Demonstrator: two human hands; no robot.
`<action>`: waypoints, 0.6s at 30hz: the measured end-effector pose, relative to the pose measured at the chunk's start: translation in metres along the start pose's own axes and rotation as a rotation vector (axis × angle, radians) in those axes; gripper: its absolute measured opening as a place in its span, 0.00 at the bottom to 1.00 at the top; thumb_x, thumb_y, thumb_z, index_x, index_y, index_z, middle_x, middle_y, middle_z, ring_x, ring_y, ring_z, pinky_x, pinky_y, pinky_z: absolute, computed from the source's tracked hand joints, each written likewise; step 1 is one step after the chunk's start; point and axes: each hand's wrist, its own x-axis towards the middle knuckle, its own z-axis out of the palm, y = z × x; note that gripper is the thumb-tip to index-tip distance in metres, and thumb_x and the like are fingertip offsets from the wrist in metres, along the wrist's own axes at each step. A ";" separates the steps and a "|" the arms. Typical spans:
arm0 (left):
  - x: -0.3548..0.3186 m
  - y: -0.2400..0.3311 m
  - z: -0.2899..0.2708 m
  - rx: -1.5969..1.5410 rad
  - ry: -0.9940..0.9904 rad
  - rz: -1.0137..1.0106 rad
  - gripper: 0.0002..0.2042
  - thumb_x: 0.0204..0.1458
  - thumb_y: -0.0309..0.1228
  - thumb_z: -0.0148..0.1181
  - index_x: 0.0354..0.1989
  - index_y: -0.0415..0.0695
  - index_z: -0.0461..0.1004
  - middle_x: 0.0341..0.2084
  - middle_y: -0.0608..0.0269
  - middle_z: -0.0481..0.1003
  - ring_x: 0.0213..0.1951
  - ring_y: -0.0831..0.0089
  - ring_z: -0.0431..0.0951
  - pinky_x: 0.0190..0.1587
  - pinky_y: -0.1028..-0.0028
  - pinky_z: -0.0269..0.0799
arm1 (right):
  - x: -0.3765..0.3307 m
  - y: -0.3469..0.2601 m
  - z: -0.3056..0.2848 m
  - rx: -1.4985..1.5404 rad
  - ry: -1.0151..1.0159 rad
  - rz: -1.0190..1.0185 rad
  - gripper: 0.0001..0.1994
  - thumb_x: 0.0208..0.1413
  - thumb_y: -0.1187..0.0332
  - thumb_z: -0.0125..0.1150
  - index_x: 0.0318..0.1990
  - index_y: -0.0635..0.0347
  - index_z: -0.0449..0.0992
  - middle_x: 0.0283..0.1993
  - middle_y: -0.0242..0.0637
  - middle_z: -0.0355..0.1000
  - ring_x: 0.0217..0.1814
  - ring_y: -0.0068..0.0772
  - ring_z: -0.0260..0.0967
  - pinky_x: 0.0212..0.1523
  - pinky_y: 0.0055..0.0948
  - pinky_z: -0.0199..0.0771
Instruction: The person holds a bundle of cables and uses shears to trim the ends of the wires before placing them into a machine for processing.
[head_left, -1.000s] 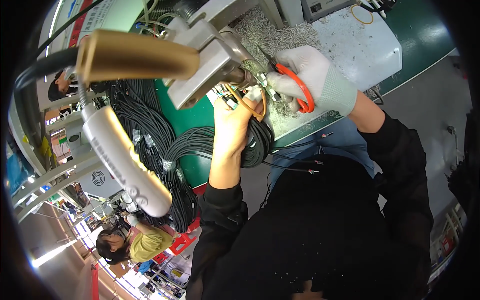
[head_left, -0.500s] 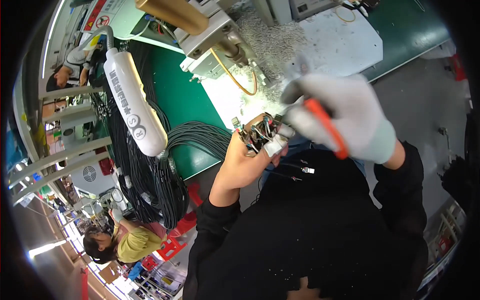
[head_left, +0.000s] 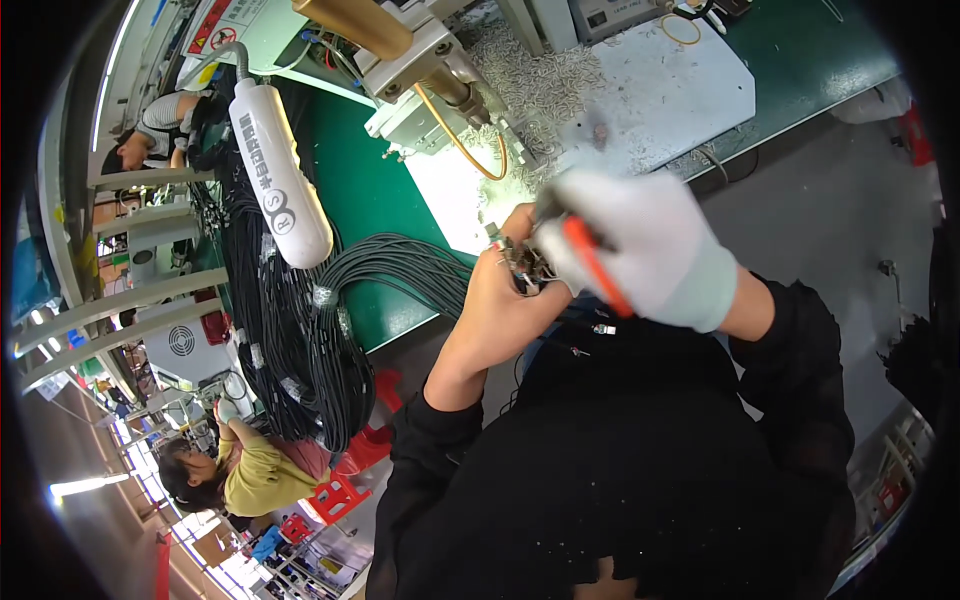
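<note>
"Where are the cables (head_left: 400, 262)?"
"Lengthwise left to right, passing behind the left hand (head_left: 505, 310), which clasps wire ends (head_left: 524, 268)."
"The right hand (head_left: 650, 248)?"
"Gloved, closed around a red tool (head_left: 597, 268) beside those ends, slanting down rightward; tip blurred."

A green workbench (head_left: 345, 140) carries a white board (head_left: 690, 95) strewn with small pale clippings (head_left: 545, 70), and black cables (head_left: 390, 258).
</note>
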 end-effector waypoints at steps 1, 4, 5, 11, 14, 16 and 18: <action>0.001 0.002 -0.001 -0.071 0.026 -0.038 0.16 0.45 0.19 0.61 0.44 0.38 0.67 0.31 0.66 0.73 0.31 0.82 0.70 0.36 0.80 0.68 | -0.001 0.003 -0.003 0.094 0.028 0.081 0.08 0.52 0.67 0.59 0.33 0.63 0.74 0.18 0.35 0.68 0.17 0.22 0.67 0.21 0.23 0.65; 0.000 0.001 -0.003 -0.215 0.085 -0.117 0.20 0.45 0.18 0.61 0.48 0.37 0.64 0.35 0.64 0.74 0.33 0.81 0.72 0.39 0.80 0.69 | 0.001 -0.001 -0.015 0.315 -0.124 0.331 0.10 0.52 0.66 0.59 0.27 0.63 0.69 0.16 0.39 0.66 0.16 0.34 0.67 0.19 0.28 0.64; -0.001 -0.003 -0.002 -0.226 0.117 -0.089 0.20 0.46 0.18 0.61 0.48 0.37 0.64 0.36 0.63 0.74 0.33 0.80 0.72 0.38 0.80 0.69 | 0.001 -0.001 -0.017 0.421 -0.201 0.458 0.12 0.52 0.65 0.59 0.24 0.62 0.67 0.15 0.41 0.65 0.16 0.41 0.66 0.19 0.30 0.64; 0.000 0.005 -0.004 -0.207 0.095 -0.092 0.17 0.49 0.19 0.61 0.46 0.36 0.64 0.32 0.62 0.74 0.31 0.80 0.73 0.34 0.80 0.71 | -0.007 0.013 -0.001 0.406 -0.188 0.309 0.07 0.53 0.69 0.56 0.32 0.65 0.73 0.16 0.28 0.67 0.17 0.16 0.65 0.19 0.20 0.63; -0.003 -0.002 -0.009 -0.261 0.082 -0.019 0.13 0.51 0.20 0.61 0.44 0.36 0.66 0.29 0.62 0.74 0.30 0.79 0.74 0.32 0.80 0.71 | -0.007 0.009 -0.004 0.507 -0.231 0.527 0.07 0.52 0.70 0.57 0.32 0.65 0.73 0.16 0.29 0.67 0.17 0.16 0.65 0.19 0.21 0.63; -0.004 -0.004 -0.013 -0.286 0.072 0.015 0.12 0.52 0.21 0.61 0.42 0.36 0.66 0.27 0.62 0.74 0.29 0.79 0.74 0.32 0.80 0.71 | -0.011 0.017 0.006 0.176 0.027 0.051 0.07 0.53 0.70 0.57 0.30 0.66 0.72 0.16 0.30 0.67 0.16 0.18 0.65 0.18 0.21 0.63; -0.002 -0.003 -0.019 -0.547 -0.075 -0.052 0.09 0.54 0.22 0.59 0.41 0.36 0.67 0.24 0.63 0.74 0.29 0.79 0.75 0.31 0.80 0.71 | -0.012 0.022 0.006 0.009 0.159 -0.181 0.07 0.53 0.69 0.57 0.29 0.66 0.72 0.16 0.30 0.67 0.15 0.18 0.65 0.17 0.21 0.62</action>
